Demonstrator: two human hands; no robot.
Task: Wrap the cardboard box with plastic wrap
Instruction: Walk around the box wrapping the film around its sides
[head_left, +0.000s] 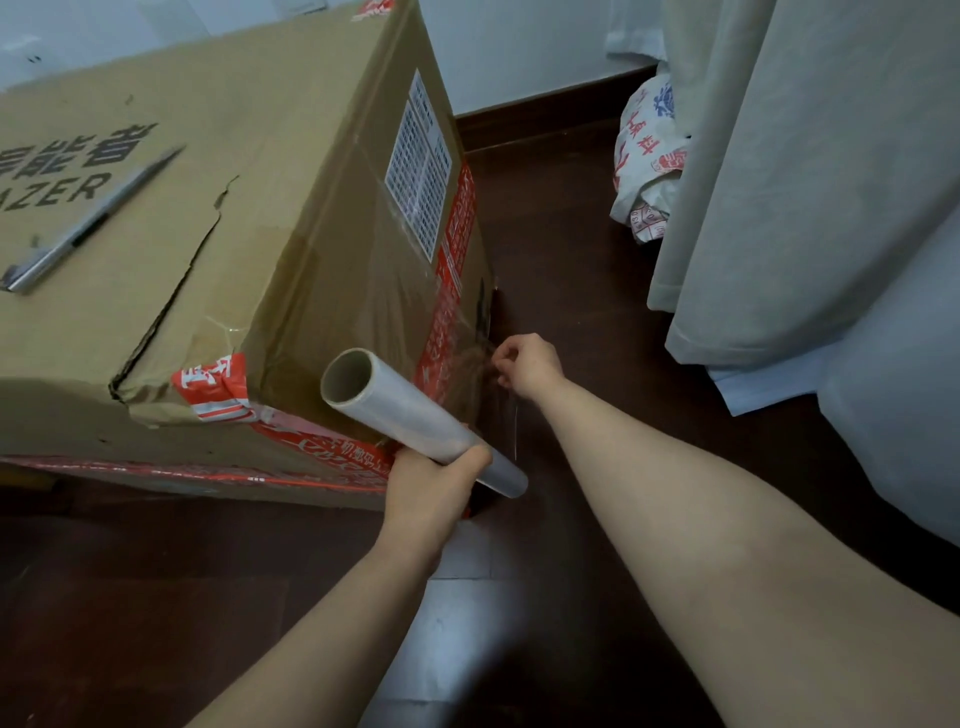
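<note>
Nearest the camera, two bare forearms are stretched out over a dark wooden floor (571, 234). The left hand (436, 483) is wrapped round the lower part of a roll of plastic wrap (410, 421). Its grip is closed on the roll, which is held tilted with the open cardboard core turned up and towards the viewer. The roll is held just beside the near corner of the cardboard box (234, 156).

A little farther on, the right hand (530, 366) is held low against the box's right-hand side. Its fingertips are pinched together on the edge of the clear film (395, 312). The film is drawn from the roll and laid flat against that side of the box, where faint wrinkles and a sheen can be seen.

The box is stood on the floor and fills the left half of the view. Its top is torn along a crack, and its edges are bound with red tape (457, 223). A white label (421, 166) is stuck on the film-covered side. A utility knife (88, 218) is laid on the top.

Beyond, a printed bag (649, 156) is tucked behind a pale curtain (805, 182).
</note>
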